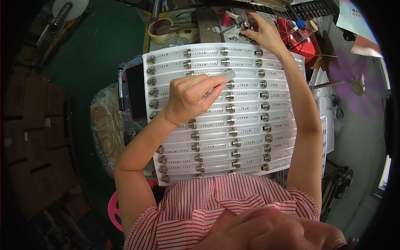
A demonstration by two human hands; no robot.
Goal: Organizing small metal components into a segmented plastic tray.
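A stack of clear plastic strips (pixel 246 121) lies across my lap, each strip set with small metal fittings in rows. My left hand (pixel 192 96) rests on the upper strips and pinches a small grey flat piece (pixel 227 75) between thumb and fingers. My right hand (pixel 261 30) reaches to the far edge, fingers closed on a small round metal fitting (pixel 245 25) at a machine fixture. Both forearms cross over the strips.
A roll of tape (pixel 166 26) and a red spool (pixel 226 19) sit at the back. A red box (pixel 301 41) stands at the right, a dark phone-like slab (pixel 136 89) at the left. A purple fan (pixel 354 81) spins at the right. Brown cartons (pixel 37 137) stack at the left.
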